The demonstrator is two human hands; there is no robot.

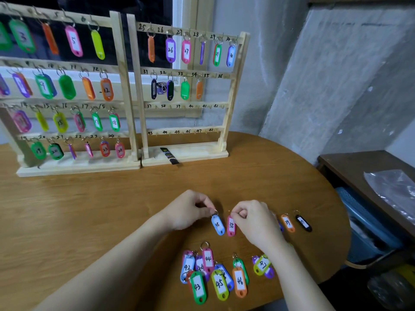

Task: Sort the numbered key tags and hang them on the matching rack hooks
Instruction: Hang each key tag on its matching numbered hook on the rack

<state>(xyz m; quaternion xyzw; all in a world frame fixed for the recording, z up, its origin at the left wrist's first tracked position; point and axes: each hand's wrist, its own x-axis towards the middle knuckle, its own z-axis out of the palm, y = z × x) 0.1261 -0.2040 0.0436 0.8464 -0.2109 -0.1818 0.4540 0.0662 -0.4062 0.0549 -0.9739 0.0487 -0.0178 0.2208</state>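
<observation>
Nearest, by the front edge of the wooden table (89, 209): a loose cluster of key tags, among them green 43 (198, 287), yellow-green 45 (219, 284), orange 46 (239, 282), pink 44 (208, 259), pale blue 42 (187, 267), and yellow-green 47 (262, 264) lying over a purple one.

Just beyond, toward the table's middle: left hand (190, 209) with thumb and forefinger pinched together on the ring of the blue tag (217, 225); number on it too blurred to be sure of. Right hand (253, 218) likewise curled, fingertips clamped on the ring of the pink tag 35 (231, 226). Both tags side by side, close but apart, bodies resting on the wood.

Further toward the right edge: orange tag 39 (288, 223) and a black tag (303, 223), lying flat, apart.

Along the far edge: two wooden racks upright, bases touching. Left rack (122, 86) filled through hook 24. Right rack (231, 97) carrying tags on 25 to 30 and on 31 to 34; hooks 35 and 36 and the rows 37 to 42 and 43 to 48 bare. Black marker (169, 156) slanting over the right rack's base.
</observation>
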